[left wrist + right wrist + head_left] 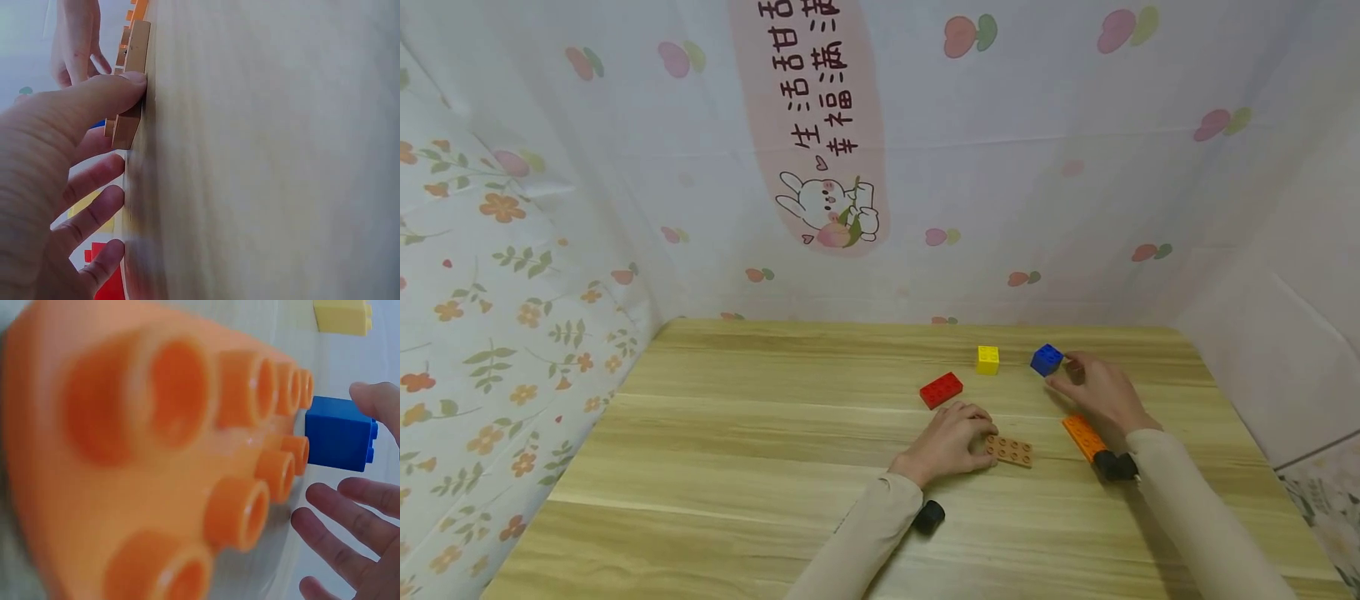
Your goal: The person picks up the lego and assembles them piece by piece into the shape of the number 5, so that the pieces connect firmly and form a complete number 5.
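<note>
My left hand [949, 443] holds the end of a tan building brick [1015, 452] lying stud side up on the table. In the left wrist view the thumb presses one long side of the tan brick [132, 81], and the index finger, partly hidden, is at the other side. The remaining fingers spread loosely over the wood. My right hand [1101, 387] reaches to a small blue brick [1047, 360], thumb and fingers apart beside it. The right wrist view shows the blue brick [339, 433] between thumb and fingers, not gripped.
An orange brick [1082, 437] lies under the right wrist, close to its black camera [1114, 465]. A red brick [942, 390] is beyond the left hand, and a yellow brick [988, 360] stands left of the blue one. Patterned cloth [925, 275] hangs behind the wooden table [737, 433].
</note>
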Tool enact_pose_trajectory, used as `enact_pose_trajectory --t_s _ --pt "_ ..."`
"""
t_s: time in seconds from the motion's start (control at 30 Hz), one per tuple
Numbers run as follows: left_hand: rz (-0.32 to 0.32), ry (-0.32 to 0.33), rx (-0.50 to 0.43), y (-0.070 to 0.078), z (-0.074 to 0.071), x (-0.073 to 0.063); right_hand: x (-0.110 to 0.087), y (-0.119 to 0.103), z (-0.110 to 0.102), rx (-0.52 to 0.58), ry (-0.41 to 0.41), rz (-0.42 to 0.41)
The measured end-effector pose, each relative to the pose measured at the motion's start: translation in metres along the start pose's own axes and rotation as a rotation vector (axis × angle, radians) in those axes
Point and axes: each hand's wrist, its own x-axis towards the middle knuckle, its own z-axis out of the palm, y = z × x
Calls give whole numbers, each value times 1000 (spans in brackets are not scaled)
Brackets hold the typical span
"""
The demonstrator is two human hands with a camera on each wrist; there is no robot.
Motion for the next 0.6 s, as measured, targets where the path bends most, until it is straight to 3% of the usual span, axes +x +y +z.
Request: enact_pose_trajectory --t_s 0.37,0.6 --pt "-3 4 30 1 1 0 10 -3 3 15 -18 28" --pt "2 16 19 0 2 0 15 -7 6 10 0 3"
